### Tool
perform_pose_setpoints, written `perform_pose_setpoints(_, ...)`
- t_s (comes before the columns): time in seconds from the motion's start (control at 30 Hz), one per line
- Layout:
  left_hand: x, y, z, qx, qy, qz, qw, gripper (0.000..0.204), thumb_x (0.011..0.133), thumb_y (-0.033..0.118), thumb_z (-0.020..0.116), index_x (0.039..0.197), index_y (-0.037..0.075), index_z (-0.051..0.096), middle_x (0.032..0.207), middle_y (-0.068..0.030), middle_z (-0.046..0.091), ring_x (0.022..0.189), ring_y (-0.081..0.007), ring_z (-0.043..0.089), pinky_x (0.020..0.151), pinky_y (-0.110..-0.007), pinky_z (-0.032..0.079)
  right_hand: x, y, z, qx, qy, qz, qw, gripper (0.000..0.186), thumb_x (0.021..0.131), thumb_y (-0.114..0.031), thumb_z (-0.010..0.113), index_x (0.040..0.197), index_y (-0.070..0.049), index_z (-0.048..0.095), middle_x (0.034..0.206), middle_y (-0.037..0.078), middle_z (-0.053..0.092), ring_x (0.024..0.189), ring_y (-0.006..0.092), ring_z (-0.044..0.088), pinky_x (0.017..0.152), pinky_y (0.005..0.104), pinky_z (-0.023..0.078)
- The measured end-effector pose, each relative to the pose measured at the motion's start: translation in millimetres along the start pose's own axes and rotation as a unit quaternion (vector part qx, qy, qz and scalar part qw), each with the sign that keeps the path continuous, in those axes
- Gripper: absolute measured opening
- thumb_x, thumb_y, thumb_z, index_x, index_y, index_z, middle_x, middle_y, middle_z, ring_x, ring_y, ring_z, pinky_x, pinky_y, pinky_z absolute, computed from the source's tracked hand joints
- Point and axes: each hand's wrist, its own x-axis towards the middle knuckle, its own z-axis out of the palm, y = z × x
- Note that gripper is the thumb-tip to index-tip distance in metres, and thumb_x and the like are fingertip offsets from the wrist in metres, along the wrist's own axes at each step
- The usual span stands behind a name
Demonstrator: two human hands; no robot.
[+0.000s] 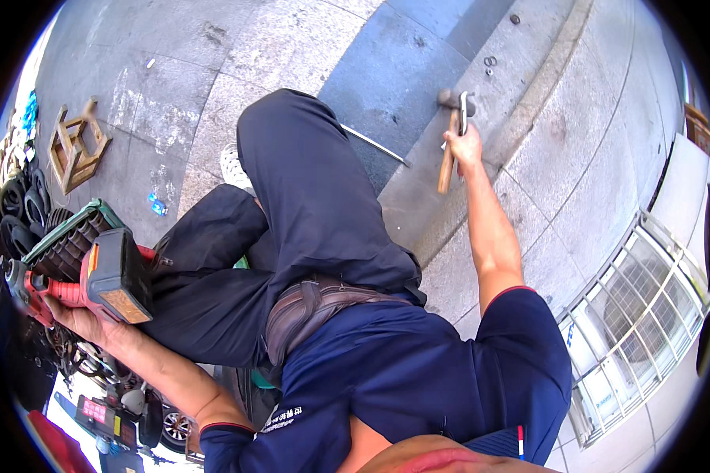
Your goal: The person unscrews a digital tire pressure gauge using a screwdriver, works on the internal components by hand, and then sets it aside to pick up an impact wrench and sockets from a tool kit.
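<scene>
On the left, my left hand [79,322] is wrapped round the grip of a red cordless power tool [59,293] with a large black battery [120,276]. My right hand [465,147] is stretched far out to the right, over a stone step. Its fingers close on a silver metal tool [465,109] with a curved end; its exact kind is unclear. Right beside them is a hammer [447,169] with a wooden handle and a dark metal head. Whether the hammer lies on the step or is also in my grasp I cannot tell.
A thin metal rod [376,147] lies beyond my knee. Small rings [490,61] sit on the stone step [521,83]. Left are a wooden frame [77,146], a green-edged crate [67,236] and a blue packet [158,206]. A caged air-conditioner unit [639,323] stands at right.
</scene>
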Motion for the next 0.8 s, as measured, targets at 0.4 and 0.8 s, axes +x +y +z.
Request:
perform_pose_setpoints(0.4,-107.9,0.6,-25.6,-0.02,0.205,0.077,0.975,0.075,0.085,0.042,0.08,0.149,0.016,0.05,0.151,-0.0132,0.051,0.137,-0.0396,0.049,0.116,-0.06,0.036,-92.7,-111.9,111.0,-0.251,-0.25,-0.291,0.889,0.058,0.081,-0.03,0.081,0.127,-0.009,0.053,0.118,0.019,0.063,0.107,0.0413,0.067,0.088,0.0527,0.055)
perform_pose_setpoints(0.8,-232.4,16.2,-93.0,-0.008,0.461,0.179,0.869,0.063,0.084,0.034,0.082,0.139,0.014,0.057,0.142,-0.0091,0.057,0.131,-0.0321,0.054,0.115,-0.057,0.038,-140.0,-134.6,112.2,-0.313,-0.308,-0.406,0.801,0.085,0.085,-0.03,0.079,0.156,-0.022,0.033,0.134,0.022,0.052,0.097,0.0441,0.069,0.079,0.0521,0.057)
